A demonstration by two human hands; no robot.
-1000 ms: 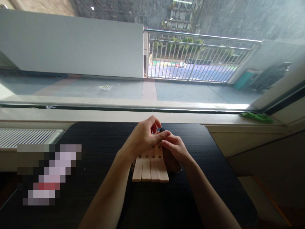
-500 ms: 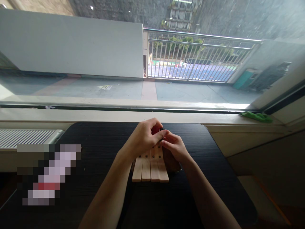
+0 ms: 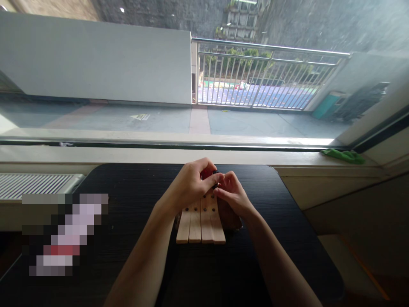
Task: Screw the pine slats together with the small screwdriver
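Note:
My left hand (image 3: 193,183) reaches over the far end of several pale wooden slats (image 3: 200,228), its thumb and fingers closed on a small dark piece (image 3: 215,186) whose kind I cannot make out. From the other side my right hand (image 3: 233,195) comes up against the same piece, with thumb and index finger bent toward each other; what lies between them is hidden. Side by side, the slats carry small dark holes and fan out slightly toward me. A brown object (image 3: 230,219) lies under and beside them, partly covered by my right hand.
All this is on a black table (image 3: 134,238) with rounded corners. Beyond it runs a white window sill (image 3: 143,156) with a green cloth (image 3: 343,156) at the right. A radiator (image 3: 38,183) stands at the left. A blurred-out patch (image 3: 68,230) covers the table's left side.
My right index finger has bent and lifted slightly beside the dark piece. My left hand keeps nearly the same place, and the slats have hardly moved.

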